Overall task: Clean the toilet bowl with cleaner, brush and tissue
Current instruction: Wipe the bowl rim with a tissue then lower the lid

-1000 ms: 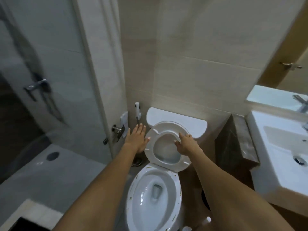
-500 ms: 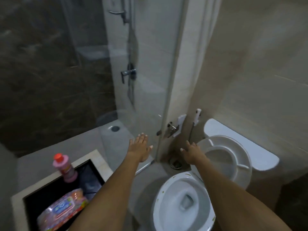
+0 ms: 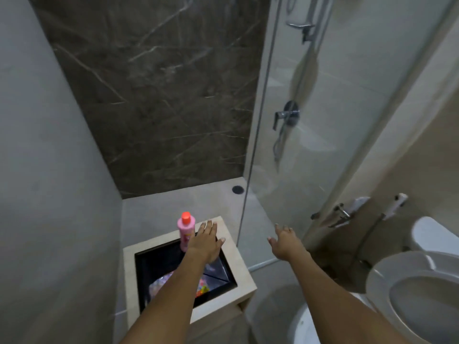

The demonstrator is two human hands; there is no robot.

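Walls: a plain grey wall [image 3: 49,145] is seen along the left of the frame; a dark veined marble wall [image 3: 159,90] fills the upper centre.
Shower enclosure: a glass panel [image 3: 310,135] is shown at upper right, with a chrome mixer valve [image 3: 288,115] visible behind it.
Floor: pale grey tiling [image 3: 173,207] with a round drain [image 3: 237,189] is seen at centre.
Toilet: the toilet [image 3: 308,321] is cut off at the lower right corner; its seat [image 3: 387,284] is raised against the cistern [image 3: 432,234], and a bidet sprayer [image 3: 397,203] is mounted just above.
Stand: a beige-rimmed square stand [image 3: 236,254] with a black recessed top is placed at lower centre.
Cleaner: a pink bottle [image 3: 184,230] with an orange cap is stood upright at the far edge of the recess, just left of the left hand.
Tissue: a colourful packet [image 3: 159,285] is laid in the recess, partly hidden by the left forearm.
Left hand: the left hand [image 3: 205,242] is extended palm down over the stand, fingers spread wide, nothing held; contact with the bottle cannot be told.
Right hand: the right hand [image 3: 285,240] is stretched forward at centre right, fingers loosely parted, empty.
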